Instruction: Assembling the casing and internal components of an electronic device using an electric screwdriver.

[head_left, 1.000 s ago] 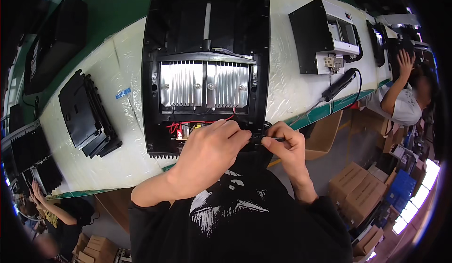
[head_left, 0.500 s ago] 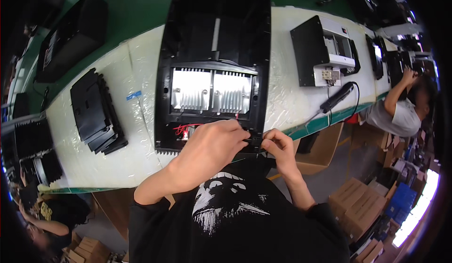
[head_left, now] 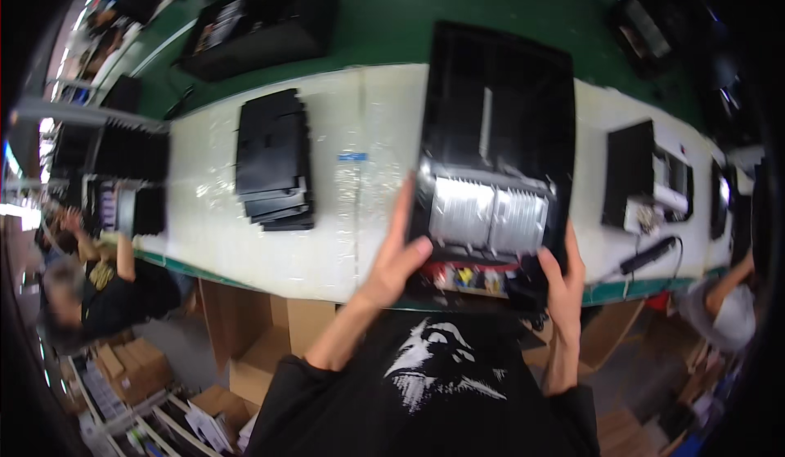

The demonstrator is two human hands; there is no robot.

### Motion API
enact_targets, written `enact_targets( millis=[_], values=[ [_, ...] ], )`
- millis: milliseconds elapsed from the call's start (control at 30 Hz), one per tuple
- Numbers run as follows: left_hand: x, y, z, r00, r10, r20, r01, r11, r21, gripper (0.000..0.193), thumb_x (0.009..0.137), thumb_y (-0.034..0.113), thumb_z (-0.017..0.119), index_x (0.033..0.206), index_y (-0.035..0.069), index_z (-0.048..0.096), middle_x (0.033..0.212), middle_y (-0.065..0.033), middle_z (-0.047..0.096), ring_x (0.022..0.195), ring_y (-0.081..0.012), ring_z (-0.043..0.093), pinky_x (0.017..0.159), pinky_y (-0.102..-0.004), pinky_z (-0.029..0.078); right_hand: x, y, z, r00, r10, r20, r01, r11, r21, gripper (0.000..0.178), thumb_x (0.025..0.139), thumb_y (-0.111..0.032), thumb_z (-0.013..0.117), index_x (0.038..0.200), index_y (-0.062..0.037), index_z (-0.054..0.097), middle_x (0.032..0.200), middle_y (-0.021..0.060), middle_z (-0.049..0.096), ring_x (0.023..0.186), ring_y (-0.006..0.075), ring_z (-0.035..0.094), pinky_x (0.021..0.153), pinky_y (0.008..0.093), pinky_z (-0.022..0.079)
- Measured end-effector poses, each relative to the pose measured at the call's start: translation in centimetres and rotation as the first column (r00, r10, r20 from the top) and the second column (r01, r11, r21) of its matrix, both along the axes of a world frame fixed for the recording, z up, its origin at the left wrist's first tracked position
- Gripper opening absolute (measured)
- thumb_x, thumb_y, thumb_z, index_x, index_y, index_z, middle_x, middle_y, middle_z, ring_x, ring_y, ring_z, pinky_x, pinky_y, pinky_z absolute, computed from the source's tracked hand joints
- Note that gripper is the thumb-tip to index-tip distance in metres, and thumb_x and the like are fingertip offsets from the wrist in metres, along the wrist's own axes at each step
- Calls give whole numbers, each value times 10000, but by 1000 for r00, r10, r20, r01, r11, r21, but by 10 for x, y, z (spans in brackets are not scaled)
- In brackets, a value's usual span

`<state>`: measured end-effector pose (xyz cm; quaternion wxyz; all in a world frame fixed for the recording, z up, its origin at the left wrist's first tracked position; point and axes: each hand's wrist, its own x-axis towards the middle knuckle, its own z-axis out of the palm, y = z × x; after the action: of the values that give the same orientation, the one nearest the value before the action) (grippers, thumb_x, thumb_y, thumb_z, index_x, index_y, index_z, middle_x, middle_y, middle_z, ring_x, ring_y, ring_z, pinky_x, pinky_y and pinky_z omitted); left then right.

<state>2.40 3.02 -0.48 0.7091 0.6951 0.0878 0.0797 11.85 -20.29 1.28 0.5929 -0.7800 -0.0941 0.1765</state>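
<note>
A large black housing (head_left: 499,122) with a ribbed silver heat sink (head_left: 488,215) lies on the white-covered bench (head_left: 327,212) in front of me. Coloured wires and connectors (head_left: 468,277) show at its near edge. My left hand (head_left: 398,253) grips the housing's near left corner, fingers up along its side. At the near right corner my right hand (head_left: 562,275) holds the housing, thumb over the rim.
A stack of black panels (head_left: 274,161) lies to the left on the bench. Another black unit (head_left: 642,175) and a black tool with a cable (head_left: 650,255) lie to the right. Other people work at both ends. Cardboard boxes (head_left: 253,334) stand under the bench.
My hands left the wires at the near edge and moved apart to grip the housing's two near corners. My view has swung to the right.
</note>
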Motion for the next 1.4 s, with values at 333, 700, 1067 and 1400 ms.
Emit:
enact_targets(
  millis=[333, 700, 1067, 1400],
  values=[
    [17, 132, 19, 664, 706, 246, -336, -12, 942, 753, 669, 363, 745, 1288, 72, 431, 1339, -257, 346, 1209, -419, 364, 1019, -492, 279, 7, -6, 1, 997, -68, -30, 68, 998, 10, 451, 841, -78, 586, 1244, 88, 470, 1154, 167, 577, 1071, 206, 531, 943, 310, 378],
    [5, 186, 8, 637, 763, -107, -211, 306, 928, 938, 611, 505, 758, 1380, 167, 343, 1441, -261, 180, 1258, -434, 350, 1029, -477, 296, 22, 0, 10, 990, -79, 119, 82, 996, -27, 359, 810, -81, 622, 1142, 40, 560, 1105, 137, 613, 995, 197, 576, 849, 304, 451],
    [19, 146, 29, 575, 806, -141, -178, 291, 940, 870, 631, 385, 747, 1369, 148, 352, 1398, -194, 254, 1221, -397, 378, 1011, -453, 329, 39, 11, 39, 922, 0, 388, 7, 1000, -18, 263, 825, -47, 574, 1077, 29, 589, 1167, 159, 584, 1061, 223, 547, 878, 299, 422],
    [51, 30, 110, 940, -266, 215, -111, 357, 928, 723, 503, 243, 782, 1194, 198, 574, 1371, -160, 338, 1252, -402, 320, 1018, -544, 256, 53, 37, 76, 954, 298, -3, -253, 817, 518, 557, 727, -93, 705, 1206, 71, 473, 1154, 174, 564, 1034, 231, 580, 881, 324, 461]
  ],
)
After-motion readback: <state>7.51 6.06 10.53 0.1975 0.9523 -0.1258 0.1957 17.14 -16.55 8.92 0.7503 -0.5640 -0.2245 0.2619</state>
